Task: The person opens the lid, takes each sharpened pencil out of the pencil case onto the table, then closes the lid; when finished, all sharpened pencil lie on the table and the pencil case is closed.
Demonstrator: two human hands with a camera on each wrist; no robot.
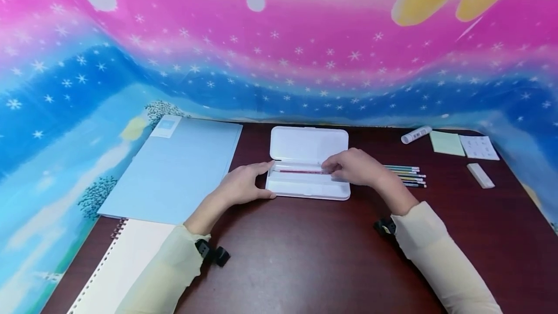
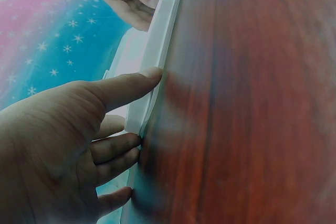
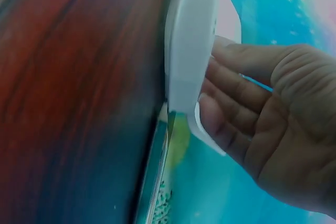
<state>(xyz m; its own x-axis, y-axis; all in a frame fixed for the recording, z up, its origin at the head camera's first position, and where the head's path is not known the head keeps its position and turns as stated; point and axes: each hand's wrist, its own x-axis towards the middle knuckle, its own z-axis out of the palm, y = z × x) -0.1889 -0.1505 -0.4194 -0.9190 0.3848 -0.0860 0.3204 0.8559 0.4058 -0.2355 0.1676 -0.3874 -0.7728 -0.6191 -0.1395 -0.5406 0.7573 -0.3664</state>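
Observation:
A white pencil case lies on the table with its lid raised at the back. One slim red pencil lies lengthwise inside. My left hand grips the case's left end, thumb at the front corner and forefinger near the hinge; in the left wrist view the thumb presses its front wall. My right hand reaches over the right half, its curled fingers at the pencil's right end. In the right wrist view those fingertips dip behind the case wall, partly hidden.
Several pencils lie side by side right of the case. Farther right are a glue stick, green sticky notes, a printed white sheet and an eraser. A blue folder overlaps a spiral notebook on the left.

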